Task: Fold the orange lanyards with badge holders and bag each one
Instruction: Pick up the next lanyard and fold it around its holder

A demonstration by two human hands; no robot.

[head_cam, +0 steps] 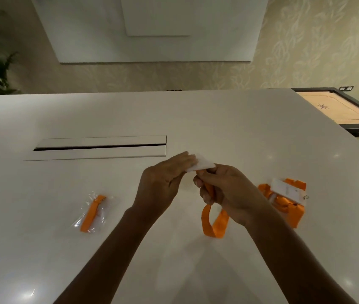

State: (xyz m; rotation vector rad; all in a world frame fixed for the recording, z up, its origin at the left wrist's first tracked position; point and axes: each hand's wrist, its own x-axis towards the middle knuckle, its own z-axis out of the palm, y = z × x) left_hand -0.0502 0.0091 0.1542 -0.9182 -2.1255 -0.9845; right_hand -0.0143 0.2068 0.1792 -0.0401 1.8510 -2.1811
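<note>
The broad, glossy white table (229,119) fills the room's middle, with a long recessed cable slot (99,148) at 10 o'clock from the hands. A wooden carrom board (336,108) sits off at 2 o'clock. At 3 o'clock, near the right wrist, lies a loose heap of orange lanyards with white badge holders (283,200); at 8 o'clock rests 1 folded lanyard sealed in a clear plastic bag (93,212). Above the table's centre, the left hand (163,183) pinches the white badge holder (200,164) with fingers nearly straight, while the right hand (224,189) curls round gathered folds of the orange ribbon lanyard (213,222), whose loop dangles at 6 o'clock. The ribbon looks light, limp and slightly slick, so it likely needs pinching at the folds; the card looks stiffer, best held by its edges.
</note>
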